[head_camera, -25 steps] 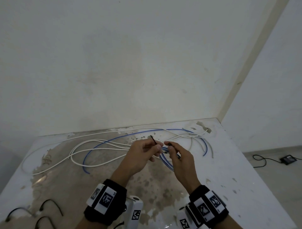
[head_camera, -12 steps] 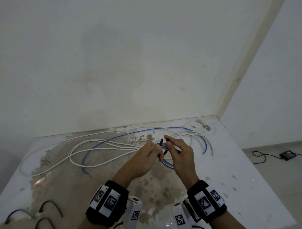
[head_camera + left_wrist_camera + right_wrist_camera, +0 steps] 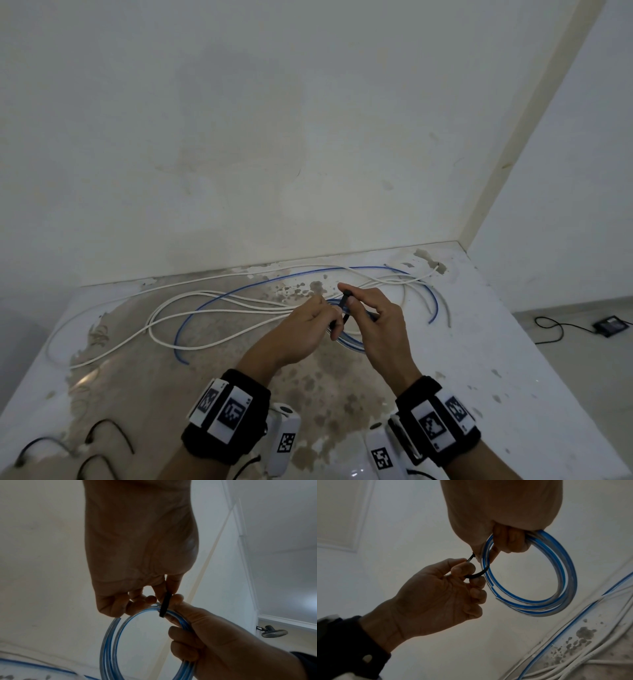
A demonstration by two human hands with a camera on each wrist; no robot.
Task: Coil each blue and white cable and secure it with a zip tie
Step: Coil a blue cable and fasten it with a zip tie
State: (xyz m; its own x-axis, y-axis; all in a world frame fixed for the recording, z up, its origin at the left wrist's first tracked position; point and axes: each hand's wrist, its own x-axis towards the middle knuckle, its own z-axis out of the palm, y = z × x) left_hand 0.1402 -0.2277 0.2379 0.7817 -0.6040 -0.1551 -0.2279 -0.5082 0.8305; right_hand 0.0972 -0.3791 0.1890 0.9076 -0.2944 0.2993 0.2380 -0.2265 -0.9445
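Now the right hand (image 3: 380,325) holds the blue coil (image 3: 539,574) — left hand (image 3: 308,329) pinches the zip tie (image 3: 476,574) wrapped round it; next, probably, thread and cinch.

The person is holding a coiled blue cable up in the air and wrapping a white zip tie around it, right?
Not quite: the zip tie is black, not white, as the right wrist view shows. The rest holds: the coiled blue cable is held up off the table while the tie goes around it.

Black zip tie (image 3: 476,574) around blue coil (image 3: 556,588)
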